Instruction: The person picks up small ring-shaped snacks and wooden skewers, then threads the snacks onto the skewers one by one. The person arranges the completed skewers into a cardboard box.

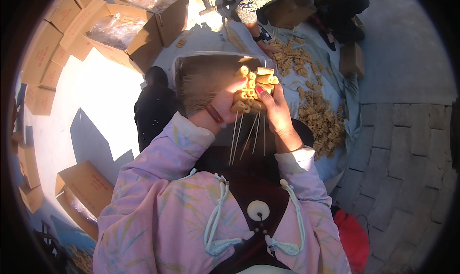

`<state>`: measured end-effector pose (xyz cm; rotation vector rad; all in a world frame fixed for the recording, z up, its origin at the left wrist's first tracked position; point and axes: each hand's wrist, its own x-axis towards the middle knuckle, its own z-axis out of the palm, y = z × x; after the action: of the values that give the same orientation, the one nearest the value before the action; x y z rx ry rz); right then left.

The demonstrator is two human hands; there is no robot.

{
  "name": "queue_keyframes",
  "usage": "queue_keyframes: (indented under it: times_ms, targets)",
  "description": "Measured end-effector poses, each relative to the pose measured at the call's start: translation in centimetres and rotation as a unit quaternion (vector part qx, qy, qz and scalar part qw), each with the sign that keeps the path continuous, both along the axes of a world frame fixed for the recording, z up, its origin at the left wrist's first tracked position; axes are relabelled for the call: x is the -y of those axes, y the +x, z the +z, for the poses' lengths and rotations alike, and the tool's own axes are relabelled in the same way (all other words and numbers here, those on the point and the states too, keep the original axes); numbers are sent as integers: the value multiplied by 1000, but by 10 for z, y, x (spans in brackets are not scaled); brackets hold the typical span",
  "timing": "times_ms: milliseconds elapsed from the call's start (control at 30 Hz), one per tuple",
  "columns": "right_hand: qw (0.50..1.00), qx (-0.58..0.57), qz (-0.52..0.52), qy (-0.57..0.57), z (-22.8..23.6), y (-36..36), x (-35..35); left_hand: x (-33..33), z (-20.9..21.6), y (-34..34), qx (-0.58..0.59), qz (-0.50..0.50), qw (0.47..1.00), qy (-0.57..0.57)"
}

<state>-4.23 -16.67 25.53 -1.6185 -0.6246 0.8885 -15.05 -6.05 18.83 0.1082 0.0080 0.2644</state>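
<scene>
Both my hands hold a bundle of skewered rolls (pixel 250 89), short yellow-brown pieces threaded on thin wooden sticks. The bare stick ends hang down toward my lap. My left hand (pixel 227 99) wraps the bundle's left side, fingers mostly hidden behind it. Round that wrist is a dark red bangle (pixel 214 114). My right hand (pixel 277 106) grips the right side, its red-nailed thumb pressed on the front. Just beyond and below the bundle stands a cardboard box (pixel 201 65) with more skewers lying in it, dim in shadow.
To the right, a pile of skewered rolls (pixel 322 125) lies on a pale sheet. A co-worker's hand (pixel 270 49) reaches into another heap (pixel 294 56) at the far side. Open cartons with clear plastic liners (pixel 117 29) stand far left; another carton (pixel 86 190) sits near left.
</scene>
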Motion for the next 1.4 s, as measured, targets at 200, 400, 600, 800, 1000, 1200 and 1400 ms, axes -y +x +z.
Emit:
queue_keyframes:
  times_ms: [200,400,600,800,1000,1200,1400]
  targets:
    - [989,142,-21,26,-1,-12,-3,-2,3,-2,23,-2,1000,19]
    - [962,273,-23,7,-2,-14,-8,1,20,-3,-7,49,997,57]
    - [910,412,24,-39,14,-15,-11,-1,26,-3,13,69,996,53]
    - [888,456,39,-53,14,-17,-14,-6,21,-6,-9,70,997,38]
    - [902,431,-30,-24,10,-22,-12,-6,22,-9,-25,64,995,73]
    - [883,468,7,-25,12,-17,-9,-8,17,-7,-34,64,995,70]
    - [987,95,-26,129,-2,-18,-9,-6,13,-9,-54,69,994,59]
